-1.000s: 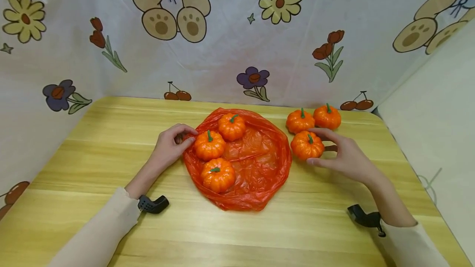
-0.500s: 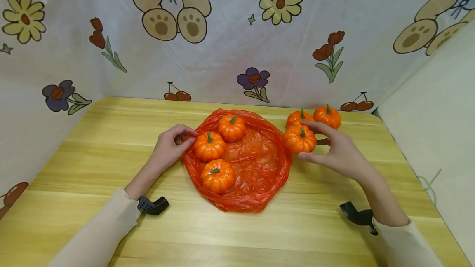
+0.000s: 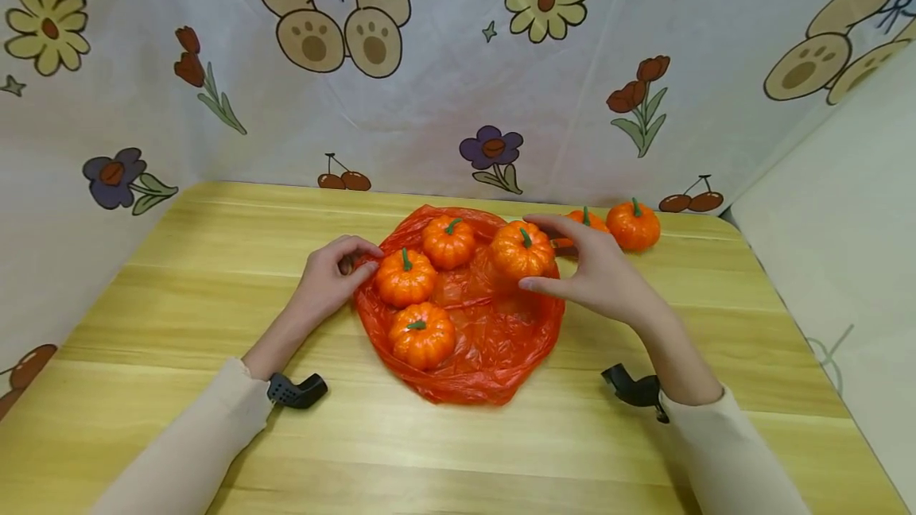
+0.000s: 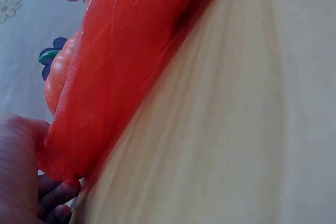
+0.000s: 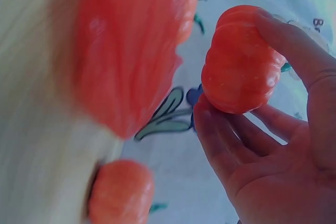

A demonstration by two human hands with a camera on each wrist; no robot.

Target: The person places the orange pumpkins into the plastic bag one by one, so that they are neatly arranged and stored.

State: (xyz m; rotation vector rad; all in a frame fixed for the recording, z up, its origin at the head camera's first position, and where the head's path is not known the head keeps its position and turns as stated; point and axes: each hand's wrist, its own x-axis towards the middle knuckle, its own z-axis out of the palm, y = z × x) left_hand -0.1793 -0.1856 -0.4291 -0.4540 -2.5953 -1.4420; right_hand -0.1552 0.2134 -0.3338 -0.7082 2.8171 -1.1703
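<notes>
A red plastic bag [image 3: 494,348] lies spread on the table with its mouth opened into a round. Three small orange pumpkins sit inside its left half: a back pumpkin [image 3: 448,242], a middle pumpkin [image 3: 406,277] and a front pumpkin [image 3: 422,336]. My left hand [image 3: 335,276] pinches the bag's left rim between thumb and fingers, as the left wrist view shows. My right hand [image 3: 597,269] grips another pumpkin [image 3: 522,249] between thumb and fingers. In the right wrist view this held pumpkin [image 5: 241,59] is raised above the bag's rim [image 5: 126,51].
Two more pumpkins stand on the table behind my right hand: one partly hidden pumpkin [image 3: 588,221] and a far right pumpkin [image 3: 633,224]. A patterned cloth [image 3: 422,118] hangs behind the wooden table [image 3: 401,451], and a pale wall [image 3: 844,261] rises at the right.
My right hand has carried its pumpkin leftward, from the table beside the bag to above the bag's right back part. My left hand has stayed at the left rim.
</notes>
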